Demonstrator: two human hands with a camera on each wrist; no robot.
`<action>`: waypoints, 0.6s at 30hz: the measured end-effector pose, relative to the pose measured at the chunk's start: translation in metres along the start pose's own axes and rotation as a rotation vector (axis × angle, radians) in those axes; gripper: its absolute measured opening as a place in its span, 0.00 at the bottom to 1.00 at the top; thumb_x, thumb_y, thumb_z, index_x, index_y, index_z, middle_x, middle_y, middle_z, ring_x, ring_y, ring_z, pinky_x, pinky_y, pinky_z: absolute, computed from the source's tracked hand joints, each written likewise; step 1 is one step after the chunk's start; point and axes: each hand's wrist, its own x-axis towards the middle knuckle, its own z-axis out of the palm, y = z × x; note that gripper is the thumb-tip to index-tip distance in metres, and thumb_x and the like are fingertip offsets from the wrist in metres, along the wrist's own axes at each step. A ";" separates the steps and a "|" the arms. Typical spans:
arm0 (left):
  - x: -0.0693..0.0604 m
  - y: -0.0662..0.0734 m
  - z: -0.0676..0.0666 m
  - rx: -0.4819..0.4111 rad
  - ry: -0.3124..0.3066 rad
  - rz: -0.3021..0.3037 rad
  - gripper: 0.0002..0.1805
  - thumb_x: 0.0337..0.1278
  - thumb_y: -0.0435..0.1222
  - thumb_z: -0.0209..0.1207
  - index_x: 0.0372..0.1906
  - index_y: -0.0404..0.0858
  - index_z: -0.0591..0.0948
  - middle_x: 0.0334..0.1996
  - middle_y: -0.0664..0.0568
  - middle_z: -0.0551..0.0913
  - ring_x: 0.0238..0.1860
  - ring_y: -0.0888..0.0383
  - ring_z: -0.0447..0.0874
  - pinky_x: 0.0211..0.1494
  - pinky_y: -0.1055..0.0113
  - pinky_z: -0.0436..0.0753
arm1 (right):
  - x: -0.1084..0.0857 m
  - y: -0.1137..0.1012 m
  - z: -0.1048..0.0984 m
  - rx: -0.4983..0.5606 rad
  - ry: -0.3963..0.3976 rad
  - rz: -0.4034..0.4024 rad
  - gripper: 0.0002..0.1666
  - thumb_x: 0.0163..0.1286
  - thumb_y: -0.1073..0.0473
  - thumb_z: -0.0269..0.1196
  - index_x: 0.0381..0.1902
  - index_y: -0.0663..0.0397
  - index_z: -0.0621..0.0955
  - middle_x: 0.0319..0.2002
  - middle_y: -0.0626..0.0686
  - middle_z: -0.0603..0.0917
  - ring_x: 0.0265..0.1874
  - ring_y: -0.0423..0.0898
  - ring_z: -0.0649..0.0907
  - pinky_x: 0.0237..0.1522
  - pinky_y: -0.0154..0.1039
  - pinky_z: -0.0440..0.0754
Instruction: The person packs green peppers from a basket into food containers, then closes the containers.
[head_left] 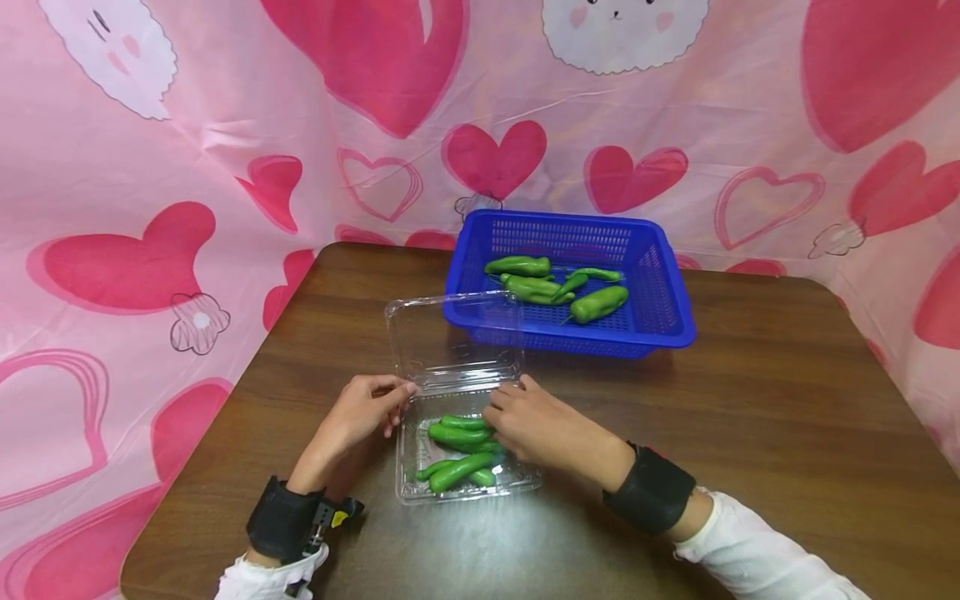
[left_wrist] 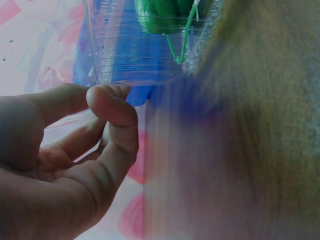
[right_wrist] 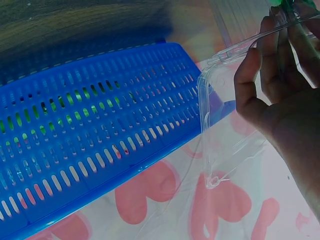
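A clear plastic clamshell box (head_left: 517, 483) lies on the table with its lid (head_left: 453, 329) raised at the back. Several green peppers (head_left: 457, 473) are inside it. My left hand (head_left: 367, 406) pinches the box's left back corner between thumb and index finger; in the left wrist view the thumb (left_wrist: 112, 102) bends against that corner. Over the right side of the box, my right hand (head_left: 528, 421) reaches in and grips a green pepper (right_wrist: 286, 4), most of which its fingers hide. The right thumb is out of sight.
Behind the box stands a blue plastic basket (head_left: 678, 312) with more green peppers (head_left: 600, 304) in it. The raised lid overlaps its front left corner in the head view. A pink cloth with hearts (head_left: 495, 158) hangs behind the brown table (head_left: 780, 400).
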 end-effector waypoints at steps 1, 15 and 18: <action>0.000 0.000 0.000 -0.002 -0.001 -0.001 0.16 0.70 0.41 0.58 0.47 0.32 0.85 0.19 0.50 0.76 0.16 0.58 0.74 0.22 0.63 0.79 | 0.000 0.000 0.000 -0.009 0.005 -0.005 0.08 0.64 0.53 0.67 0.39 0.48 0.83 0.35 0.44 0.82 0.36 0.42 0.79 0.37 0.36 0.70; 0.000 -0.001 -0.001 -0.009 -0.009 0.022 0.16 0.69 0.41 0.58 0.47 0.31 0.84 0.18 0.50 0.75 0.15 0.58 0.74 0.21 0.64 0.78 | -0.003 0.002 -0.001 -0.007 0.093 -0.032 0.05 0.68 0.53 0.66 0.38 0.46 0.83 0.35 0.43 0.82 0.39 0.42 0.80 0.43 0.38 0.76; 0.001 -0.001 0.000 -0.009 -0.012 0.018 0.16 0.69 0.41 0.59 0.46 0.31 0.84 0.18 0.50 0.75 0.15 0.58 0.73 0.21 0.63 0.78 | -0.005 0.005 -0.004 -0.003 0.148 -0.041 0.05 0.67 0.54 0.67 0.36 0.46 0.82 0.34 0.44 0.82 0.38 0.42 0.79 0.39 0.36 0.74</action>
